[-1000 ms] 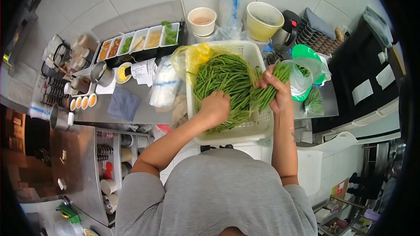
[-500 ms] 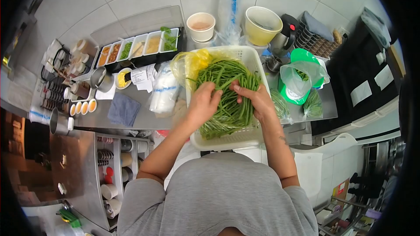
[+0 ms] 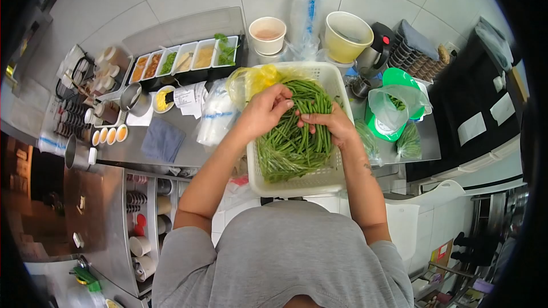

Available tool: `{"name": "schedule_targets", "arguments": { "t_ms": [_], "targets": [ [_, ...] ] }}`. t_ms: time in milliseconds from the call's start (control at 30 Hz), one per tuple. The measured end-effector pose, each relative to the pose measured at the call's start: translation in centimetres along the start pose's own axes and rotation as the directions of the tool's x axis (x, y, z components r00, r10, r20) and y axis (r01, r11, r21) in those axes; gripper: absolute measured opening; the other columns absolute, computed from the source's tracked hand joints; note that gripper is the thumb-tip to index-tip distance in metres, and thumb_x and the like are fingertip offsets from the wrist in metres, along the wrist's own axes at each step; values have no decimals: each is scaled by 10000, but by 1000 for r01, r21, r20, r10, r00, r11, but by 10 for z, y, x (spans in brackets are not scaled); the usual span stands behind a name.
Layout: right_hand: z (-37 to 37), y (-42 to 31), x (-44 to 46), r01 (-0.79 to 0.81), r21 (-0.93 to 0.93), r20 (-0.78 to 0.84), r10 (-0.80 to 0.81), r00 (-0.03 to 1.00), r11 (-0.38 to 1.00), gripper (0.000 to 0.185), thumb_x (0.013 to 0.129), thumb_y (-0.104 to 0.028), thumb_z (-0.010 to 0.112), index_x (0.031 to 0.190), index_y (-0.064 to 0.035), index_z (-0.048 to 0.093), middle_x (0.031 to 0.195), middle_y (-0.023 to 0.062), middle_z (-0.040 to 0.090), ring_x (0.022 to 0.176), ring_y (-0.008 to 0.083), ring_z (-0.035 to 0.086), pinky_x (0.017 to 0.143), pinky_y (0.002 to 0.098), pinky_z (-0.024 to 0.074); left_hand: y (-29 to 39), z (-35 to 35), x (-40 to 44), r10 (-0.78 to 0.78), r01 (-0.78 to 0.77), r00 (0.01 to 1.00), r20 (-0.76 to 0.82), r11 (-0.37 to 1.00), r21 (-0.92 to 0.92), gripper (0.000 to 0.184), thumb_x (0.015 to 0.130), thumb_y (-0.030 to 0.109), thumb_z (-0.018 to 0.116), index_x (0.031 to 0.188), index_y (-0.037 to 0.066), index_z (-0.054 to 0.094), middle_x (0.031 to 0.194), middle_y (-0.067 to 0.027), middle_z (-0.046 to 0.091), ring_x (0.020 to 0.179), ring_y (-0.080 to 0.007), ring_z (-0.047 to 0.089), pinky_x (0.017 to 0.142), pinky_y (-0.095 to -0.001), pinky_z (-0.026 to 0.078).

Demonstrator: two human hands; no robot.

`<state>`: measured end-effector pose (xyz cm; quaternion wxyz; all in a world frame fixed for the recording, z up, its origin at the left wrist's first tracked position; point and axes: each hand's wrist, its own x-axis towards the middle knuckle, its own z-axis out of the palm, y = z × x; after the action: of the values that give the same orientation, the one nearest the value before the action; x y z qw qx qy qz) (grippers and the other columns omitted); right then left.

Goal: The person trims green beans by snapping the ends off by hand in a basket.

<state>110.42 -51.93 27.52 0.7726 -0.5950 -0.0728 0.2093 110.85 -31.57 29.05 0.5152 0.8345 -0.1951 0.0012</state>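
Note:
A heap of long green beans (image 3: pixel 297 142) lies in clear plastic inside a white perforated basket (image 3: pixel 337 185). Over the heap's upper left part is my left hand (image 3: pixel 265 113), fingers curled in toward the thumb; whatever they pinch is hidden. My right hand (image 3: pixel 333 124) rests on the right side of the heap, its thumb and fingers closed round some of the beans. Crumpled yellow plastic (image 3: pixel 251 82) hangs over the basket's back left corner, just beyond my left hand.
Right of the basket stands a green scale (image 3: pixel 391 128) with a plastic bag on it, beside a bagged bunch of greens (image 3: pixel 409 144). At the back are a white tub (image 3: pixel 267 45) and a yellowish bucket (image 3: pixel 342 51). Left lie a blue cloth (image 3: pixel 162 138) and topping trays (image 3: pixel 185 60).
My left hand has moved up and slightly left, away from the right hand. The right hand has shifted a little left and stays on the beans.

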Motion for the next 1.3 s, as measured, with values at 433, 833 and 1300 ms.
{"name": "schedule_targets", "arguments": {
  "t_ms": [433,833,1300],
  "targets": [
    [-5,2,-3,11,-75,15,-10,1000,997,199,740,-10,689,930,27,643,794,108,673,625,151,597,517,248,430,6,2,13,375,-424,905,199,828,367,68,829,55,581,841,11,531,759,-156,543,734,-343,556,637,-404,448],
    [-8,3,1,7,43,-119,-2,993,999,174,745,-1,676,913,19,637,762,85,658,624,141,593,516,244,429,-8,26,10,469,-424,882,-51,835,350,43,868,22,528,857,-10,501,747,-170,518,704,-350,539,625,-407,432],
    [-30,7,-2,154,487,58,-208,976,860,197,829,-142,625,974,-13,590,725,43,562,554,122,466,675,312,433,-16,40,-2,281,-229,920,-272,951,208,94,904,93,550,899,0,550,776,-98,563,686,-246,554,633,-353,446]
  ]
}}
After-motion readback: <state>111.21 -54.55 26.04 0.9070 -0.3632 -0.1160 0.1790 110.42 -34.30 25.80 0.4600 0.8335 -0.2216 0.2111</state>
